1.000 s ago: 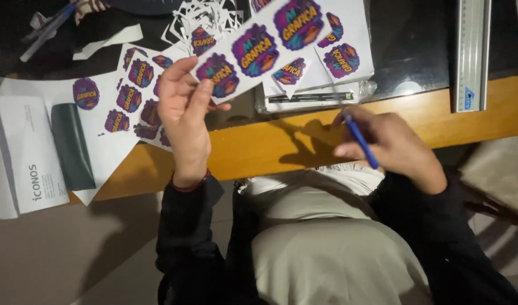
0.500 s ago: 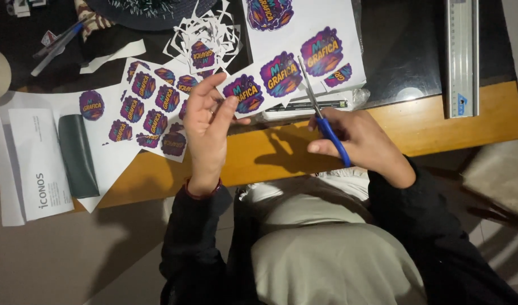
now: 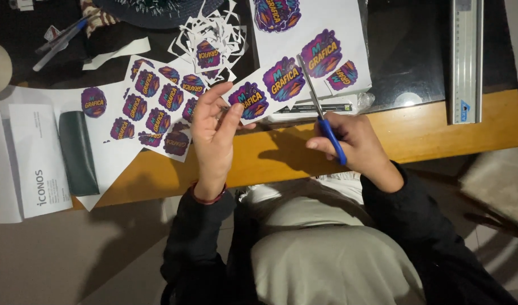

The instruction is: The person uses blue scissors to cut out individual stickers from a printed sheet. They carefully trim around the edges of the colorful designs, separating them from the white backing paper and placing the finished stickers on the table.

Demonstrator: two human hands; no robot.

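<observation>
Sticker sheet (image 3: 281, 85) pinched by left hand (image 3: 213, 138) fingers, right hand (image 3: 355, 144) fingers gripping blue-handled scissors (image 3: 321, 113) cutting it.

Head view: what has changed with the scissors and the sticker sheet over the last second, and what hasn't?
The scissors in the right hand have swung up; their blades now lie across the sticker sheet, between two of its stickers. The left hand has shifted right along the sheet's lower left edge. Both grips are unchanged. The other sticker sheet, the paper scraps and the metal ruler lie as before.
</observation>
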